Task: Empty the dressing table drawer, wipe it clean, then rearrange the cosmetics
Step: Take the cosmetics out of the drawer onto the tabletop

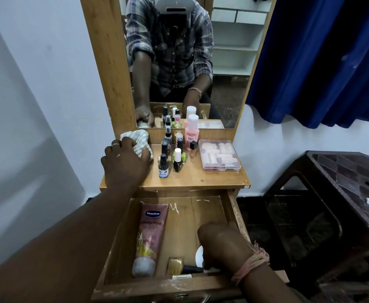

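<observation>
Left hand grips cloth; nail polish seemingly touches right hand.

I was looking into a home bedroom corner. At twelve o'clock stood a wooden dressing table with a tall mirror, cosmetic bottles lined up beneath it. At two o'clock a blue curtain hung against the plain white wall; at four, a brown plastic stool.

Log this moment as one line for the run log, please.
phase: emptying drawer | left hand: grips cloth on tabletop | right hand: reaching inside drawer | remaining: Vaseline tube, gold bottle
</observation>
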Demonstrator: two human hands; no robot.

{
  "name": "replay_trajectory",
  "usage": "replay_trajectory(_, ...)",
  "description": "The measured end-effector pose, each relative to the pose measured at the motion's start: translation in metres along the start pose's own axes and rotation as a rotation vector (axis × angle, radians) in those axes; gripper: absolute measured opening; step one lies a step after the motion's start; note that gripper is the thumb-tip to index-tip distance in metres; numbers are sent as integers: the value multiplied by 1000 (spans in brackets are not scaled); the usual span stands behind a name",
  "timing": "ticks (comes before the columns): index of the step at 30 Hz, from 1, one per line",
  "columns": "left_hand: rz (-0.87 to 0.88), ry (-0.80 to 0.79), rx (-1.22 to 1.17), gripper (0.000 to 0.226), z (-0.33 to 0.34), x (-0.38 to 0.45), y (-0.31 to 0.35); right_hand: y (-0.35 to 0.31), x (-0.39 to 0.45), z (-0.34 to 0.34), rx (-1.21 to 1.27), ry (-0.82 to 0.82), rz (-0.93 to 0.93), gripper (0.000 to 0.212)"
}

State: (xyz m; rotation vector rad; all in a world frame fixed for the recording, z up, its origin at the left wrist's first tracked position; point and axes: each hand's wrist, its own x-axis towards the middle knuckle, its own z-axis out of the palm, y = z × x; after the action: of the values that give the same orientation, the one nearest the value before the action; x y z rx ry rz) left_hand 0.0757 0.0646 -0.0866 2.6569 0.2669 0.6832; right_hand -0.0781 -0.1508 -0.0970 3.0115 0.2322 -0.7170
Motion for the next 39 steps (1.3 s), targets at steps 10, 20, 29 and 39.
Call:
replay_trajectory(10,-11,-2,-16,48,-1,1,1,54,-4,-57,1254,354,123,27)
replay_trajectory(20,-18,0,-13,48,2,3,-1,67,39,-99,1551,675,377,30)
replay_trajectory(29,-11,-5,-18,50,-1,2,0,58,24,-75,1185,854,388,26)
replay_trajectory(39,-12,2,-31,50,-1,0,0,19,-47,-30,253,-87,315,46)
